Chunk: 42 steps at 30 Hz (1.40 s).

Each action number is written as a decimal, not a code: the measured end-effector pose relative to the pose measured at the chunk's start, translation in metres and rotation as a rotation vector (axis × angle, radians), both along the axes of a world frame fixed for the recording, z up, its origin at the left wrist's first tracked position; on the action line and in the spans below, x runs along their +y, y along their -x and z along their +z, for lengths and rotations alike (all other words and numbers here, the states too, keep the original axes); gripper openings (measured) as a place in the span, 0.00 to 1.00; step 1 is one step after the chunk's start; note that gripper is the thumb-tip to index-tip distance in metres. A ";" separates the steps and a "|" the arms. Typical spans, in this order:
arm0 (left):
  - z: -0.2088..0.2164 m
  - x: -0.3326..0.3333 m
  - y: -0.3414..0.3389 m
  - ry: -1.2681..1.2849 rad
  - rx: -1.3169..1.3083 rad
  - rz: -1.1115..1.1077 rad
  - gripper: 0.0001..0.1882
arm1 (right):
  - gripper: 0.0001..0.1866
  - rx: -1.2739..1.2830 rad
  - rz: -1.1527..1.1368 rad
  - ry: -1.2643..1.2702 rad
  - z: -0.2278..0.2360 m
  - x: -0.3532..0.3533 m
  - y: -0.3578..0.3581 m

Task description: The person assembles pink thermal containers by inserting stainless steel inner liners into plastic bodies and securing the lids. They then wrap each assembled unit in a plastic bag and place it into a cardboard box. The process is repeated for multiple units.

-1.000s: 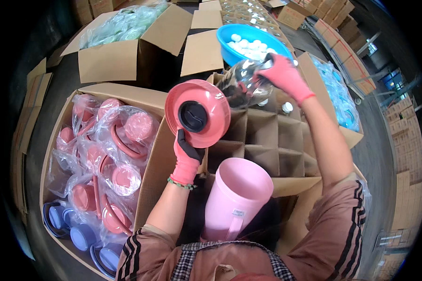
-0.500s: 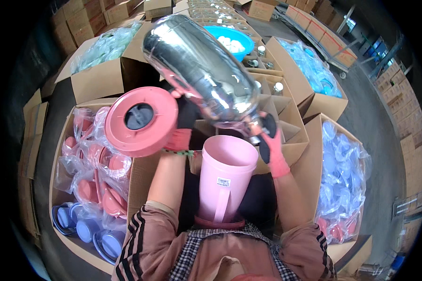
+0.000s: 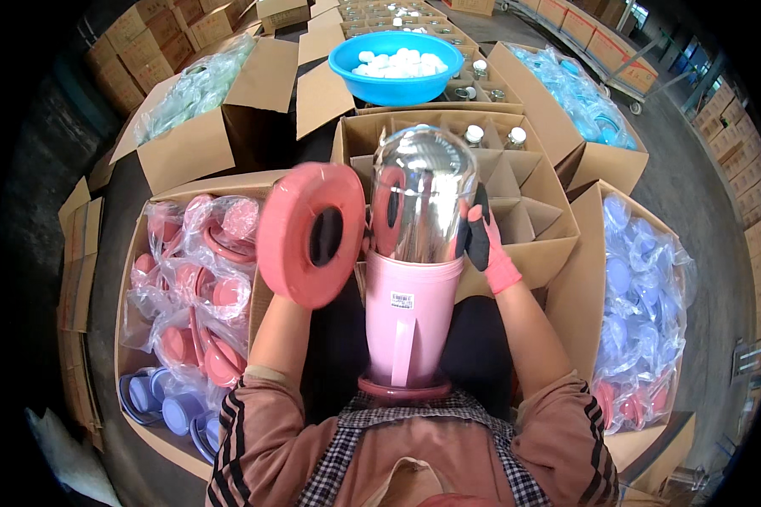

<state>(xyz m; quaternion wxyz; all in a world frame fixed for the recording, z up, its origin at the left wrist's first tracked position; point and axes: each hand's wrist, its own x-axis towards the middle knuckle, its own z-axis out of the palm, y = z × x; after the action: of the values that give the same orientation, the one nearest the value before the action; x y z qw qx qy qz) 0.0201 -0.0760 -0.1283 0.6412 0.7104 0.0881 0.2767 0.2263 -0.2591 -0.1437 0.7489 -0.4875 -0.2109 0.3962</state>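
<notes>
A shiny silver thermos liner (image 3: 423,198) stands upright with its rounded end up, its lower part inside the pink thermos casing (image 3: 407,325). The casing rests upright against my lap, its handle and a small label facing me. My right hand (image 3: 489,241), in a pink and black glove, lies along the liner's right side, thumb and fingers against the glass. A round pink base cap (image 3: 292,245) with a black pad in its middle is held on the left. It hides most of my left hand (image 3: 367,240), whose fingertips show between cap and liner.
Ahead, a divided carton (image 3: 457,122) holds white-capped liners, with a blue basin (image 3: 397,89) of small white caps behind it. Pink and blue parts in plastic fill the left carton (image 3: 127,338). Blue parts fill the right carton (image 3: 579,304). A loaded trolley (image 3: 617,72) stands at far right.
The liner has swung from a tilt above the casing to upright and gone down into its mouth. My left hand has turned the pink base cap and moved it right.
</notes>
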 end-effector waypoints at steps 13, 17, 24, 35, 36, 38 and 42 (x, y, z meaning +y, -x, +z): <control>-0.019 -0.036 0.026 0.996 -0.532 -0.448 0.24 | 0.29 -0.737 0.609 0.476 0.077 0.004 0.019; 0.008 -0.049 0.028 1.305 -0.467 -0.598 0.31 | 0.25 -1.135 0.854 0.709 0.090 0.012 0.028; -0.003 -0.037 0.020 1.220 -0.288 -0.443 0.18 | 0.25 -1.142 0.859 0.583 0.070 0.012 0.023; 0.029 0.016 -0.041 -0.302 -0.133 -0.070 0.42 | 0.34 -0.017 -0.011 -0.083 0.032 0.050 -0.016; 0.014 0.016 -0.042 -0.199 -0.095 -0.158 0.45 | 0.33 0.054 -0.013 -0.059 0.010 0.051 -0.025; -0.011 0.008 -0.030 -0.111 -0.045 -0.140 0.37 | 0.31 0.151 0.042 -0.012 -0.011 0.031 -0.003; -0.037 -0.019 -0.009 0.004 0.095 -0.010 0.29 | 0.27 0.035 -0.053 0.078 -0.012 0.005 0.027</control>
<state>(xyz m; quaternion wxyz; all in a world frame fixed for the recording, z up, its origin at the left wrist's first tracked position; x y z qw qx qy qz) 0.0294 -0.0951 -0.1656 0.6390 0.7218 0.1157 0.2393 0.1994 -0.2537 -0.1555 0.7432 -0.5147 -0.1689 0.3926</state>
